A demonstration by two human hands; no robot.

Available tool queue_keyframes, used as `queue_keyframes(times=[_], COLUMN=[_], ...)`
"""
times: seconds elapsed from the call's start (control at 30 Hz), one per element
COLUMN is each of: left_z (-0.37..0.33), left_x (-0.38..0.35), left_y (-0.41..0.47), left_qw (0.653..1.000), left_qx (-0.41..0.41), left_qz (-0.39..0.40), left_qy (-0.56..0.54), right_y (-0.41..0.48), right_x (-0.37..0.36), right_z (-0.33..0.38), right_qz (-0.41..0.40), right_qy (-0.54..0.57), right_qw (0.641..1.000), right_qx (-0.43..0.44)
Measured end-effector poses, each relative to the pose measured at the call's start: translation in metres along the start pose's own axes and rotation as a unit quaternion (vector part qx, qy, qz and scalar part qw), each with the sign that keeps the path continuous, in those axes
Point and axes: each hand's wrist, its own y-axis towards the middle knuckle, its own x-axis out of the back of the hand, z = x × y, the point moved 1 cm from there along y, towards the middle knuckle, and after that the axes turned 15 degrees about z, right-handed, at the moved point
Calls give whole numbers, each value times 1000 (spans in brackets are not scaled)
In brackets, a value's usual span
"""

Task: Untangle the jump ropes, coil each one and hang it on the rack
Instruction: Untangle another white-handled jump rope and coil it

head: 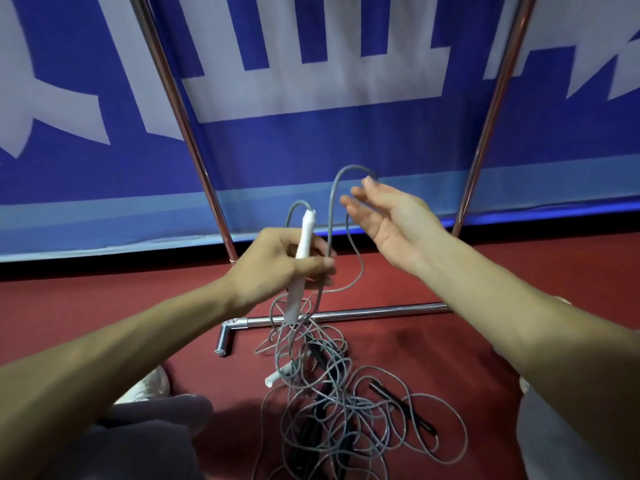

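Coiling begins, we judge: our left hand (282, 263) grips the white handle (306, 237), our right hand (388, 220) lies open, a loop of grey cord (333, 199) at its fingertips (367, 183). The tangle (332, 396) lies on the floor (502, 268) before the rack (194, 133); next calls for drawing slack free.

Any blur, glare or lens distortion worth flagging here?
Head view: right hand motion-blurred at the fingers; left hand and its white handle slightly soft; banner lettering smeared; rack poles splay, likely wide-angle distortion, with sheen; floor rope tangle sharp.
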Motion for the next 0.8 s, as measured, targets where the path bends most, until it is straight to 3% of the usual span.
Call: queue_keyframes(times=[0.1, 0.17, 0.37, 0.43, 0.63, 0.8], left_z=[-18, -28, -41, -39, -27, -2], left_x=[3, 8, 23, 26, 37, 37], left_y=[3, 3, -1, -3, 1, 5], left_qw=[991, 981, 953, 951, 959, 995], left_qx=[-45, -64, -107, -114, -100, -6], left_qz=[-64, -107, -151, -152, -150, -101], left_qy=[-105, -152, -241, -245, -218, 6], right_y=[-5, -6, -14, -15, -9, -3], right_x=[0, -2, -5, -7, -8, -12], right_z=[-8, -19, -47, -53, -51, -30], right_qz=[25, 47, 218, 232, 112, 48], right_qy=[-123, -234, -492, -506, -432, -298], right_qw=[990, 965, 823, 808, 880, 949], right_qx=[-63, -108, -182, -192, -164, -92])
